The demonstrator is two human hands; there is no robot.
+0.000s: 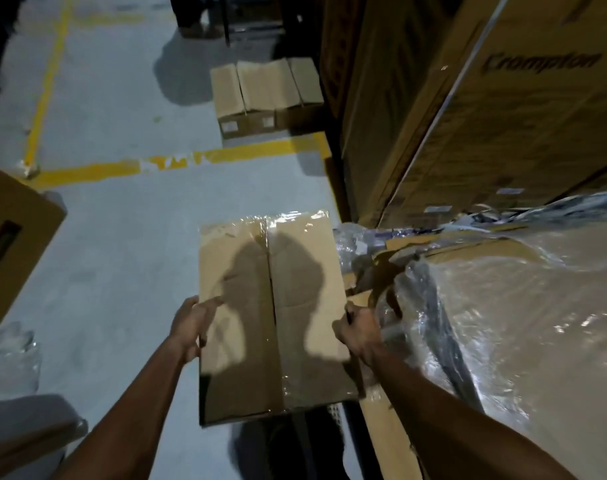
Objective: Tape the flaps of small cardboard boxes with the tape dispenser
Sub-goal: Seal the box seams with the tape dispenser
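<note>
Starting at the left of the cardboard box (274,317), a brown carton (15,244) is seen on the grey floor (122,237), well apart from it, with crumpled clear wrap (8,355) below that carton. Between carton and box a wide stretch of bare floor is left open. The box's left edge is clasped by the left hand (191,327), thumb laid on the top face and fingers curled round the side. The flaps are closed, their seam running down the middle, with glossy tape visible at the far and near ends. Beyond the box's far edge, a yellow floor line (177,164) is crossed by open floor, and a row of small cartons (264,95) is set past it. The right edge is gripped by the right hand (359,329), fingers curled over it. Just right of the box, a plastic-wrapped stack (520,306) is crowded close, and tall printed cartons (468,109) are stood behind.
</note>
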